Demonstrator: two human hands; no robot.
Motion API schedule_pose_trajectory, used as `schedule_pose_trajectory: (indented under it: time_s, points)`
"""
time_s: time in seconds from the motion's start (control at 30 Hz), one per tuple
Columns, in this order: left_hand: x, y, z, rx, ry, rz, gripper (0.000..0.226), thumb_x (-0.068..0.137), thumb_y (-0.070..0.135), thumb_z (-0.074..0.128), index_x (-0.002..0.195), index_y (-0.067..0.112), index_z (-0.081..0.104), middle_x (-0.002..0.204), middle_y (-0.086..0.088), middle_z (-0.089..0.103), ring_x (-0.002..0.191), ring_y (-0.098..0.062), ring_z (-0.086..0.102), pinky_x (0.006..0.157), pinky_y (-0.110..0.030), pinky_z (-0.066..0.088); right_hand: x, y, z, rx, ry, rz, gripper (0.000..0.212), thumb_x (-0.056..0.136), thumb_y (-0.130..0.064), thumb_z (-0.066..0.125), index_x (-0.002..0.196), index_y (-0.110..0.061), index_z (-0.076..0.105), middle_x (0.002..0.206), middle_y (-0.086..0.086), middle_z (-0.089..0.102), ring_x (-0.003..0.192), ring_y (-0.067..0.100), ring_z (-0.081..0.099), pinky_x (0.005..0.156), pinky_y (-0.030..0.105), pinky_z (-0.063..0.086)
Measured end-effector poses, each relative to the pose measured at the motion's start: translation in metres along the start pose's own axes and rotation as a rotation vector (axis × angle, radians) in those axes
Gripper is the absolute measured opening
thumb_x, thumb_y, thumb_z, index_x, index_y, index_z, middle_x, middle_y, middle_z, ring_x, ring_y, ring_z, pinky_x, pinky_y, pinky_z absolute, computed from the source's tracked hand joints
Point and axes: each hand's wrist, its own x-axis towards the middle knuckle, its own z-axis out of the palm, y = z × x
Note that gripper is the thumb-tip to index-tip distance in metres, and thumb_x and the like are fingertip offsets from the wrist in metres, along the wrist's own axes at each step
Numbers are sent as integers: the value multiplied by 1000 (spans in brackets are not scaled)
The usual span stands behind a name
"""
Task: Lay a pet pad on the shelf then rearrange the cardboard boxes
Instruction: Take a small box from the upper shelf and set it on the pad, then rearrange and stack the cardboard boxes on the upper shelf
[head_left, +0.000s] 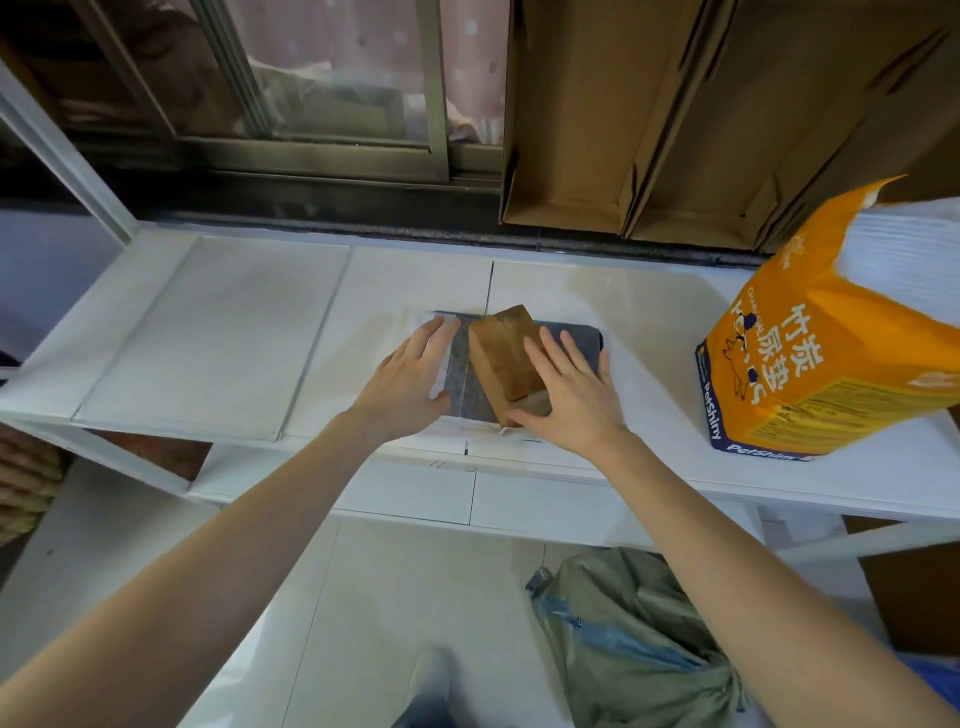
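Observation:
A folded grey pet pad (470, 384) with a white edge lies in the middle of the white shelf (649, 332). A brown paper piece (506, 353) lies on top of it. My left hand (410, 379) rests on the pad's left white edge with straight fingers. My right hand (566, 395) lies flat over the pad's right side, its thumb at the brown piece's near corner. A white pad (218, 332) lies spread flat on the shelf's left part. Flattened cardboard boxes (675, 119) lean upright behind the shelf at the right.
An orange pet-pad bag (810, 353) stands open on the shelf's right end. A dark window frame (311, 156) runs behind the shelf. Below, a green sack (634, 634) lies on the pale tiled floor, and a brown box (904, 587) sits under the shelf's right end.

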Motion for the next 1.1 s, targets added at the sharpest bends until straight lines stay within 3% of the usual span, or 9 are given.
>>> schedule_pose_trajectory:
  time_s: [0.23, 0.6, 0.83, 1.1]
  points:
    - [-25, 49, -53, 48, 107, 7, 76, 90, 23, 58, 149, 23, 11, 159, 0, 11, 145, -22, 16, 116, -39, 20, -29, -16, -73, -11, 62, -28, 90, 82, -62, 50, 149, -27, 2, 160, -3, -4, 147, 20, -4, 115, 54, 3]
    - [-90, 120, -145, 145, 221, 162, 80, 88, 33, 60, 150, 25, 10, 159, 3, 11, 146, -19, 11, 119, -40, 17, -102, -56, -205, -46, 252, -154, 87, 81, -65, 48, 149, -30, 6, 159, -7, 0, 147, 15, 0, 116, 54, 2]
    - [-133, 154, -214, 262, 409, 305, 78, 86, 36, 58, 149, 27, 13, 157, 4, 21, 143, -18, 22, 117, -38, 23, -156, -82, -289, -97, 363, -259, 84, 83, -61, 50, 148, -33, 3, 159, -7, 3, 146, 14, 6, 117, 44, 10]
    - [-155, 177, -297, 203, 585, 291, 74, 88, 43, 55, 149, 29, 16, 158, 6, 16, 144, -16, 19, 117, -38, 21, -182, -114, -368, -85, 568, -327, 80, 84, -59, 49, 147, -37, 5, 159, -10, 0, 145, 13, 10, 115, 34, 17]
